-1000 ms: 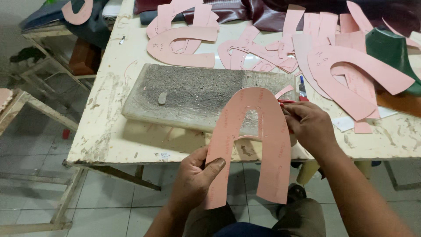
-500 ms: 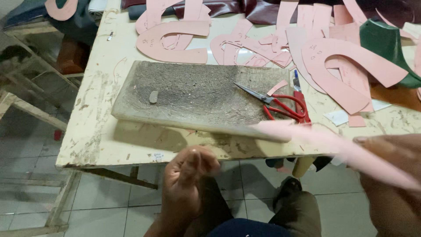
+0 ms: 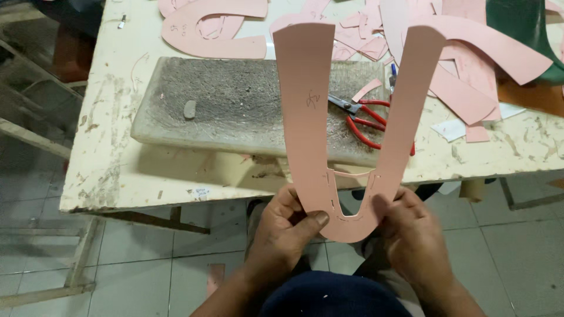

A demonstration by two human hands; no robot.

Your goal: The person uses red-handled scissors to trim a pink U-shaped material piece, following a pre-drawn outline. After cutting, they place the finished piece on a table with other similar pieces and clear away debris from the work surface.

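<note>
Head view: left hand [image 3: 286, 226] and right hand [image 3: 411, 238] each pinch the curved base of the pink U-shaped pattern piece [image 3: 346, 123], arms pointing far, near the table [image 3: 117, 170] edge. Red scissors [image 3: 370, 120] lie on the grey slab [image 3: 235, 105] behind.

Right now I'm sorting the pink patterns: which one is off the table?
The U-shaped pink pattern held upright by both hands, left hand and right hand, at its curved base; the other pink pieces lie flat on the table.
</note>
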